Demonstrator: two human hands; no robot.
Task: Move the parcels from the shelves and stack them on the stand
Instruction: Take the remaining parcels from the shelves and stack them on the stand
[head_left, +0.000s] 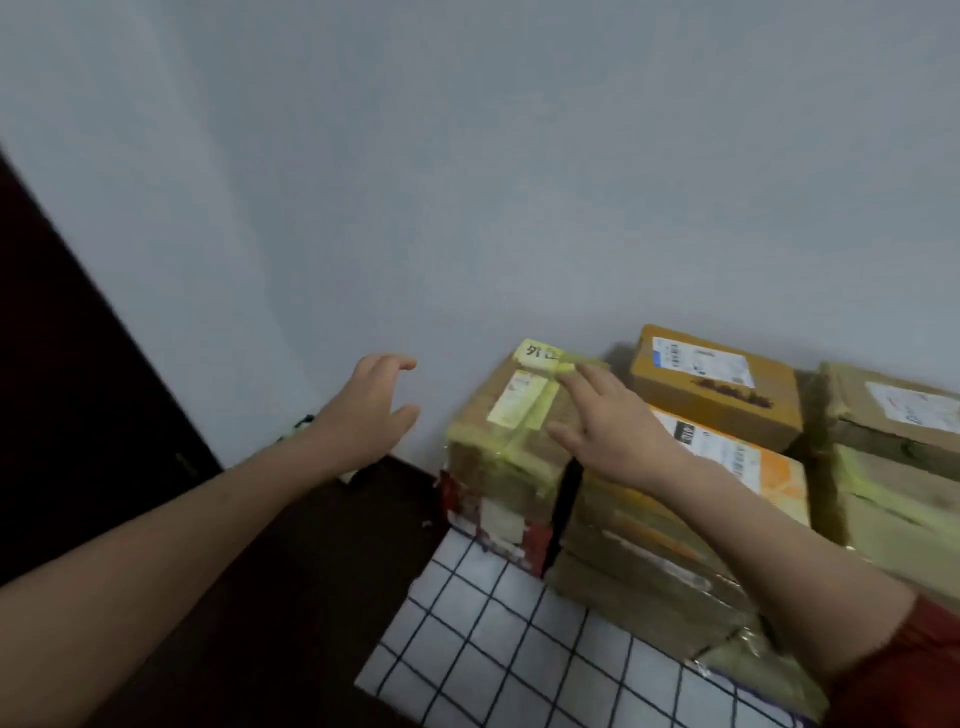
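Note:
A stack of taped cardboard parcels stands on the stand, whose top has a white cloth with a black grid. The nearest tall parcel has yellow-green tape and a yellow label. My right hand hovers over its top right edge, fingers spread and straight, possibly touching it. My left hand is in the air to the left of that parcel, fingers loosely curved, holding nothing. A small brown parcel lies on an orange-labelled parcel behind my right hand.
Another taped box stack stands at the far right. A grey wall rises right behind the parcels. Dark floor and a dark door or panel are on the left.

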